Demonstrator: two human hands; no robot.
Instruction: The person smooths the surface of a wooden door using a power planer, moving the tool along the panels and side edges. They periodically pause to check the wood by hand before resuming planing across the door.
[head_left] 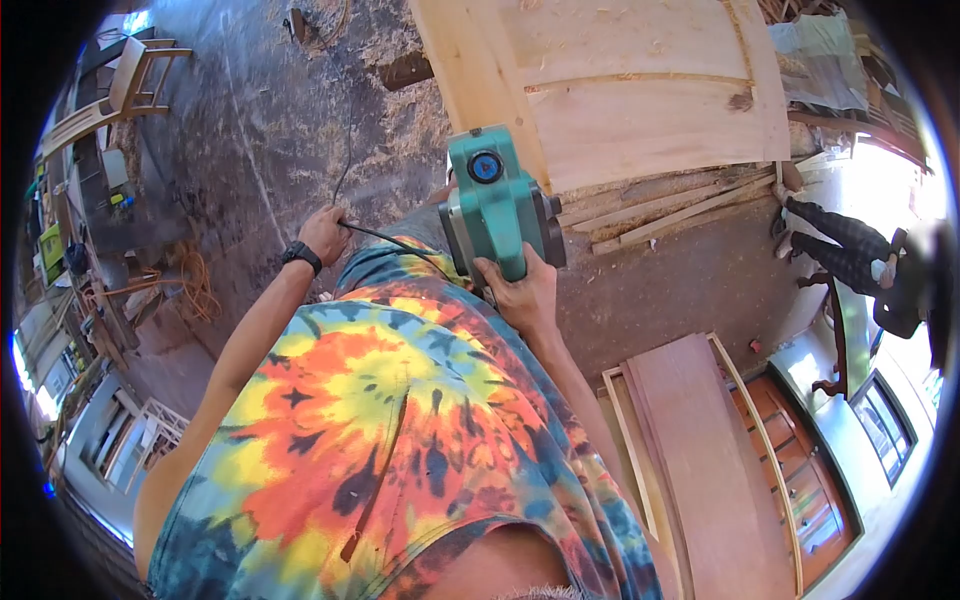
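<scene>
gripping planer [493, 212]: right hand [524, 293] curled round its handle [512, 262]
cord [388, 237]: left hand [323, 238] closed on it
snag: if released, slack cord could catch under planer

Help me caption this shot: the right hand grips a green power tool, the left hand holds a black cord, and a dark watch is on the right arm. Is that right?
Not quite: the head view shows the dark watch on the left arm. The right hand does grip the green power tool, and the left hand does hold the black cord.
</scene>
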